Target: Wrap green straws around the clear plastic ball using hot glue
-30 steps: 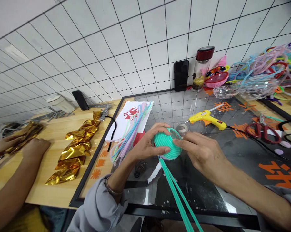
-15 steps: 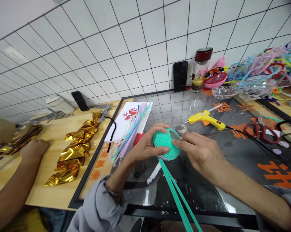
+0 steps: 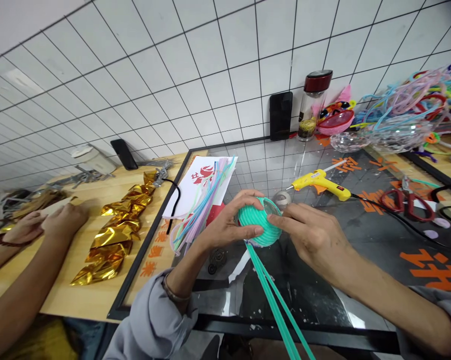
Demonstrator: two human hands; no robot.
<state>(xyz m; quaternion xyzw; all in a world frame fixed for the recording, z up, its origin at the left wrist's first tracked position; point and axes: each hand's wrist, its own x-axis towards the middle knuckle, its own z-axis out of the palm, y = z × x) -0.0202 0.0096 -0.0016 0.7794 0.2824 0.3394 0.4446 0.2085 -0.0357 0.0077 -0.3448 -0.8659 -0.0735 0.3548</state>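
Note:
My left hand [image 3: 225,222] is wrapped round a rounded cup [image 3: 260,226] covered in coiled turquoise pipe cleaners, its thumb along the near side. The cup's opening, with something clear inside, is tilted up and to the right. My right hand [image 3: 313,232] is closed at that rim, index finger pressing the edge; its other fingertips are partly hidden. Long turquoise pipe cleaner ends [image 3: 274,295] trail from the cup's underside toward me. Just beyond the cup lies a roll of clear tape [image 3: 282,198], near the nozzle of a yellow glue gun [image 3: 321,184].
Loose pipe cleaners [image 3: 201,207] lie on white paper [image 3: 180,192] at left. Red-handled pliers [image 3: 409,202] and cords lie right. A glass bottle [image 3: 311,107] and phone [image 3: 280,116] stand at the wall. Beyond gold foil [image 3: 115,235], a co-worker's hands [image 3: 62,220] hold something pale.
My hands and the wrapped cup have hardly moved. At left, the co-worker's second hand has come into view, and a pale flat piece now shows between their hands.

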